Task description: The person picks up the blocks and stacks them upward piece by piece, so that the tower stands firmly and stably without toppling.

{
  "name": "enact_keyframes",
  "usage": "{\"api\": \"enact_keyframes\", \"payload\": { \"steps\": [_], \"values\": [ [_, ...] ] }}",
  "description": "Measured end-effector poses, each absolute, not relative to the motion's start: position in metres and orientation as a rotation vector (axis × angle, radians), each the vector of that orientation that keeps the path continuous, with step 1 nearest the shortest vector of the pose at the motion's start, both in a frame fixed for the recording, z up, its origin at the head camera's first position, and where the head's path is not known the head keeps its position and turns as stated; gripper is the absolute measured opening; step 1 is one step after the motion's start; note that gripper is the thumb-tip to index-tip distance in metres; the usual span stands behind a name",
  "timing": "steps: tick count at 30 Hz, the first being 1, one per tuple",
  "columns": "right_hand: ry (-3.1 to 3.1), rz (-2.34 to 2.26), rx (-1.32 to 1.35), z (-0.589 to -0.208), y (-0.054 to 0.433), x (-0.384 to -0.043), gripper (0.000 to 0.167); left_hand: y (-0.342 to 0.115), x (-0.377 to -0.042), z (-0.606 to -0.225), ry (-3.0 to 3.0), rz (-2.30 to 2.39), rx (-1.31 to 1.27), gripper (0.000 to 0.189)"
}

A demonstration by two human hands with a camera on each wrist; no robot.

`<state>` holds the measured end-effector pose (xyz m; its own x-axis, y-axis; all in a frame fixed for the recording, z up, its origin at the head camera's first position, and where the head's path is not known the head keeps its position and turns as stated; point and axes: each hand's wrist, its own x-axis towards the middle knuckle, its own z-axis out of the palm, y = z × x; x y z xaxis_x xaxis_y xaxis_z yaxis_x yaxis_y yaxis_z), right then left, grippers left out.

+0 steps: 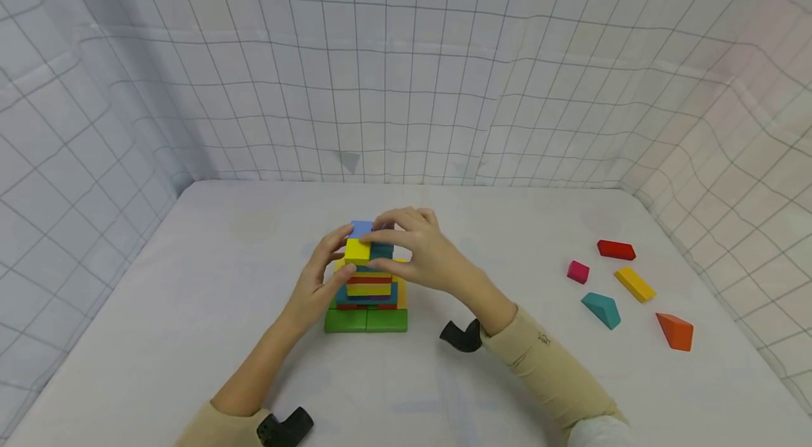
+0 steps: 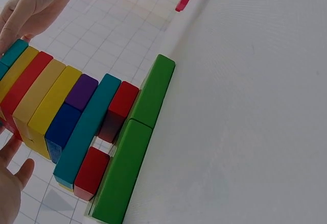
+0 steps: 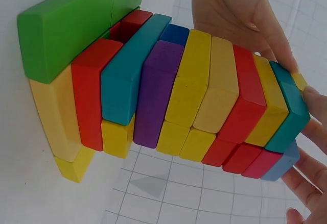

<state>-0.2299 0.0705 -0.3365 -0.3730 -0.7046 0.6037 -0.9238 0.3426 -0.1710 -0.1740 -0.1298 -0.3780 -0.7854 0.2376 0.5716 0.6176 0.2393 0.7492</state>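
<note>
A tall tower of colored blocks (image 1: 369, 290) stands on green blocks (image 1: 345, 321). At its top a yellow block (image 1: 357, 252) sits in front of a light blue block (image 1: 361, 228). My right hand (image 1: 415, 249) reaches in from the right and pinches the yellow block, index finger at its upper edge and thumb near its lower right. My left hand (image 1: 317, 285) is at the tower's left side, thumb touching the yellow block's lower left and fingertips beside the light blue block. In the right wrist view, a teal block (image 3: 290, 106) lies below the yellow one.
To the right lie a red block (image 1: 616, 249), a pink cube (image 1: 578, 271), a yellow bar (image 1: 634, 284), a teal wedge (image 1: 601, 309) and an orange wedge (image 1: 676, 332). Black wrist cameras (image 1: 461, 336) hang under both forearms. A gridded white sheet (image 1: 406, 66) rises behind the table.
</note>
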Motion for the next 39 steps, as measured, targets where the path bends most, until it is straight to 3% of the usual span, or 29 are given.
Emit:
{"api": "enact_keyframes", "payload": {
  "steps": [7, 15, 24, 32, 39],
  "values": [
    [-2.224, 0.952, 1.231, -0.344, 0.116, -0.235, 0.039, -0.13, -0.173, -0.378, -2.226, -1.55, -0.726, 0.054],
    [-2.332, 0.926, 0.86, -0.38, 0.224, -0.249, 0.038, -0.131, -0.173, -0.378, -2.24, -1.544, -0.707, 0.054],
    [-2.832, 0.783, 0.398, -0.416, 0.331, -0.236, 0.038, -0.13, -0.175, -0.379, -2.239, -1.562, -0.718, 0.054],
    [-2.974, 0.783, 0.257, -0.423, 0.359, -0.224, 0.044, -0.13, -0.176, -0.379, -2.251, -1.571, -0.709, 0.054],
    [-2.861, 0.826, 0.356, -0.418, 0.349, -0.227, 0.038, -0.134, -0.177, -0.376, -2.281, -1.58, -0.736, 0.054]
  ]
}}
